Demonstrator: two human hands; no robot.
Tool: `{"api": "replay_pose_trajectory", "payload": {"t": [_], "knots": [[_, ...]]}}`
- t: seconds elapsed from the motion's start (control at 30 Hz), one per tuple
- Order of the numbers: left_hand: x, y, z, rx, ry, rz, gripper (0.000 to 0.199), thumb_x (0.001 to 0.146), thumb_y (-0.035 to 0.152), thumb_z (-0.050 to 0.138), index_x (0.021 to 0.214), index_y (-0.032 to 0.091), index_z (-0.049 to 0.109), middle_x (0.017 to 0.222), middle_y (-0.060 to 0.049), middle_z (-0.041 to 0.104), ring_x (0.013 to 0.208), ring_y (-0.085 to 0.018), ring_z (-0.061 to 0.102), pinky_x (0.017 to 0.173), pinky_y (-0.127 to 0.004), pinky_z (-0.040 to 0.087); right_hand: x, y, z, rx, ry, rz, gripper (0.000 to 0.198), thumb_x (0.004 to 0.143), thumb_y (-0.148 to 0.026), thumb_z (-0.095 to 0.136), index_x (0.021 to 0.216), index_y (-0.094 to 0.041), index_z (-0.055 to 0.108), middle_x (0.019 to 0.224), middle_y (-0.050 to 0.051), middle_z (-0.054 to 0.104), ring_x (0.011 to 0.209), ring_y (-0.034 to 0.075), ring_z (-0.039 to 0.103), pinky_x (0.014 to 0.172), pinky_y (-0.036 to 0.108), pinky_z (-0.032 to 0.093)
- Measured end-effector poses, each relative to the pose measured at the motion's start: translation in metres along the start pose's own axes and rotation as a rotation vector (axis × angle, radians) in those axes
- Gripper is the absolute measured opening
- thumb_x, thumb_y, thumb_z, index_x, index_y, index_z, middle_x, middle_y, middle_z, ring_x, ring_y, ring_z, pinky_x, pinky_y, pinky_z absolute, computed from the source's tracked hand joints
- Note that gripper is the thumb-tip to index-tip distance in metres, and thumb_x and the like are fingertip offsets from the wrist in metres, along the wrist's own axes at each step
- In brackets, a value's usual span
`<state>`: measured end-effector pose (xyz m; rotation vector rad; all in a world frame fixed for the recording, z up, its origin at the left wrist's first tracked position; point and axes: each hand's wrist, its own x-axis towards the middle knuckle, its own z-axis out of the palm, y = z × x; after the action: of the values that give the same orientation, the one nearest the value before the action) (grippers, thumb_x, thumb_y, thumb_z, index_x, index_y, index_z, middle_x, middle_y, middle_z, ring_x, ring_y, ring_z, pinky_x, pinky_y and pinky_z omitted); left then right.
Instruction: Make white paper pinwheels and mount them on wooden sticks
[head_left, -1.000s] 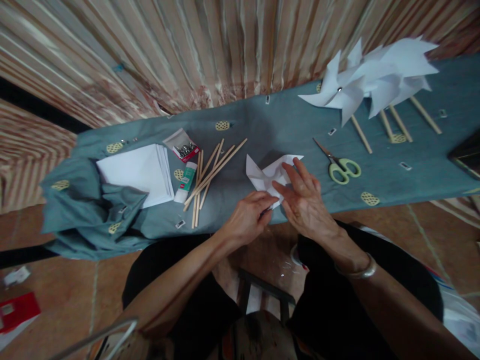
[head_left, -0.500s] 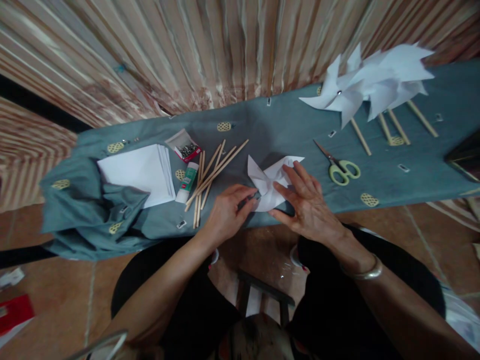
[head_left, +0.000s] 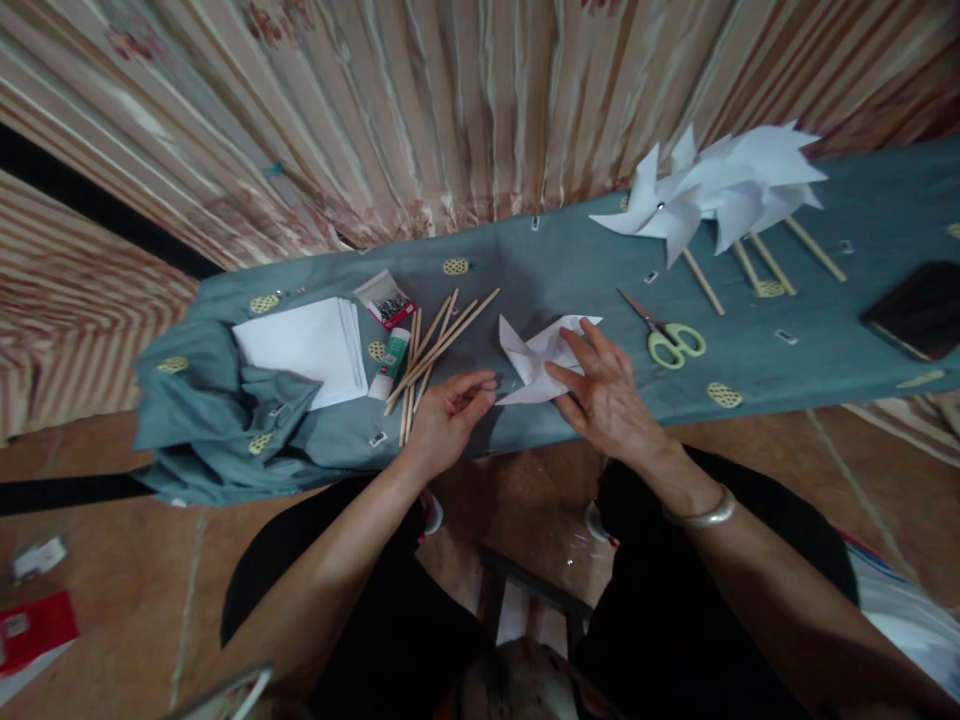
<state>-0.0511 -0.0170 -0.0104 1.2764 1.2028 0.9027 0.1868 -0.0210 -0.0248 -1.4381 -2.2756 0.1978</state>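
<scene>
Striped curtain (head_left: 450,120) hangs behind a narrow table under a blue-green cloth (head_left: 555,280). On its near edge lies one paper pinwheel (head_left: 536,365) with no stick visible, between the two hands. It sits just right of the left hand (head_left: 446,420), whose thumb and forefinger nearly meet beside its lower left point; whether they pinch anything small I cannot tell. Nearer is the right hand (head_left: 611,400), touching its right side with fingers spread over the paper, not closed round it. A clear long axis is hard to make out. To the left: one stack of paper (head_left: 300,345), one box of pins (head_left: 388,303), one glue stick (head_left: 391,362) and about six crossing sticks (head_left: 442,345). To the right: one pair of scissors (head_left: 667,335), then overlapping pinwheels (head_left: 742,185) with four handles showing.
</scene>
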Motion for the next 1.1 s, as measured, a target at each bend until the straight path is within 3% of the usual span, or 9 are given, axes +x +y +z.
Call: {"api": "replay_pose_trajectory", "payload": {"t": [0.1,0.17,0.3,0.5,0.7,0.83,1.1], "knots": [[-0.003,0.006,0.011,-0.298,-0.012,-0.125,0.051,0.079,0.034,0.072,0.124,0.016,0.059,0.118,-0.013,0.07,0.113,-0.023,0.065,0.102,-0.043,0.048,0.001,0.001,0.001,0.007,0.022,0.005,0.035,0.086,-0.025,0.052,0.117,-0.025,0.068,0.157,0.008,0.038,0.149,0.035,0.02,0.11,0.064,0.029],[-0.004,0.012,0.018,-0.391,-0.033,-0.178,0.048,0.083,0.033,0.068,0.126,0.016,0.056,0.121,-0.015,0.068,0.119,-0.024,0.062,0.104,-0.046,0.047,0.002,0.002,0.001,0.022,0.038,0.013,0.035,0.086,-0.022,0.051,0.116,-0.028,0.068,0.156,0.005,0.039,0.149,0.034,0.022,0.11,0.064,0.03],[-0.003,0.02,0.03,-0.495,-0.046,-0.29,0.028,0.088,0.03,0.062,0.113,0.017,0.061,0.116,-0.013,0.07,0.117,-0.023,0.063,0.102,-0.045,0.049,0.002,0.004,0.001,0.058,0.044,0.03,0.037,0.087,-0.02,0.049,0.117,-0.031,0.069,0.156,0.002,0.039,0.149,0.034,0.022,0.11,0.064,0.03],[0.008,0.025,0.045,-0.744,-0.082,-0.378,0.018,0.079,0.029,0.071,0.089,0.014,0.07,0.099,-0.008,0.074,0.1,-0.02,0.067,0.099,-0.035,0.049,-0.001,0.004,-0.001,0.071,0.008,0.038,0.036,0.092,-0.023,0.046,0.118,-0.029,0.07,0.157,0.004,0.039,0.148,0.035,0.023,0.111,0.062,0.03],[0.011,0.03,0.051,-0.808,-0.075,-0.418,0.016,0.076,0.025,0.074,0.088,0.014,0.072,0.092,-0.006,0.073,0.088,-0.017,0.067,0.094,-0.034,0.05,-0.004,-0.003,-0.006,0.068,0.023,-0.007,0.035,0.091,-0.02,0.046,0.116,-0.028,0.07,0.157,0.005,0.038,0.149,0.035,0.022,0.111,0.062,0.03],[0.01,0.027,0.052,-0.766,-0.05,-0.441,0.021,0.072,0.029,0.077,0.087,0.014,0.073,0.089,-0.007,0.073,0.081,-0.017,0.066,0.077,-0.028,0.051,-0.005,-0.01,-0.008,0.024,0.072,-0.046,0.035,0.089,-0.016,0.048,0.118,-0.024,0.066,0.157,0.008,0.037,0.149,0.034,0.02,0.11,0.06,0.031],[0.013,0.03,0.054,-0.737,-0.046,-0.402,0.022,0.065,0.028,0.08,0.082,0.015,0.075,0.083,-0.004,0.075,0.072,-0.016,0.066,0.072,-0.027,0.05,-0.008,-0.022,-0.007,-0.042,0.118,-0.101,0.054,0.09,-0.014,0.044,0.143,-0.026,0.043,0.16,0.009,0.032,0.15,0.033,0.016,0.112,0.059,0.028]]}}
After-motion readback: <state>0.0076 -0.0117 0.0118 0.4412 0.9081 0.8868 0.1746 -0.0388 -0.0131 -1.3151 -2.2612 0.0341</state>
